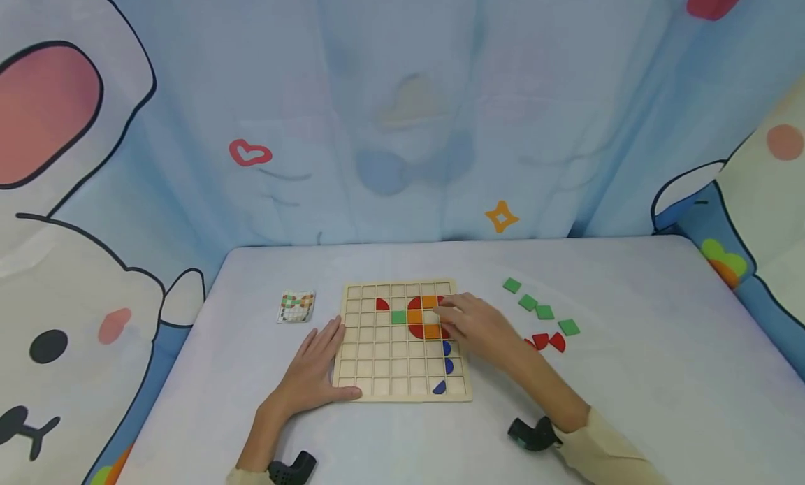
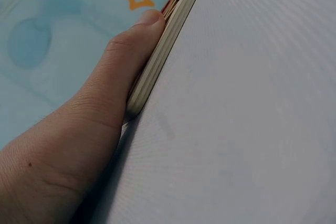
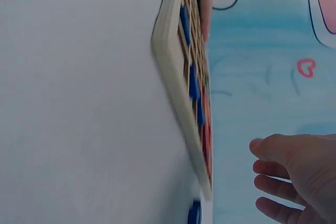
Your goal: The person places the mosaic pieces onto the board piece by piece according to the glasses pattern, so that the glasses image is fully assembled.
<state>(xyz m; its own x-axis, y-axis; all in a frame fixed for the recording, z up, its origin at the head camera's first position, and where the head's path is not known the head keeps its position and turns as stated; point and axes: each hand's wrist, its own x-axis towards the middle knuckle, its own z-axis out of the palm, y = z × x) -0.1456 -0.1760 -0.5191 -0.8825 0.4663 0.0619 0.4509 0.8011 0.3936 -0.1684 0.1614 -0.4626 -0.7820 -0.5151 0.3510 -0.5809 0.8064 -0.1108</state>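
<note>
A wooden grid board [image 1: 390, 369] holds a green square [image 1: 399, 317], orange squares [image 1: 414, 316], red pieces [image 1: 382, 304] and blue pieces [image 1: 439, 387]. The left hand [image 1: 308, 373] rests along its left side with fingers extended, the thumb on the front edge; in the left wrist view this thumb [image 2: 118, 61] lies against the board's side [image 2: 157, 66]. Over the board's upper right is the right hand [image 1: 481, 331], fingertips at the red and orange pieces and partly covering them. The right wrist view shows the right hand [image 3: 299, 174] loosely bent, with no piece visible in it.
Several green squares [image 1: 544, 312] and red pieces [image 1: 557, 342] lie on the white table right of the board, some beside the right forearm. A small patterned card [image 1: 296, 307] lies left of the board. A printed blue curtain [image 1: 402, 121] hangs behind the table.
</note>
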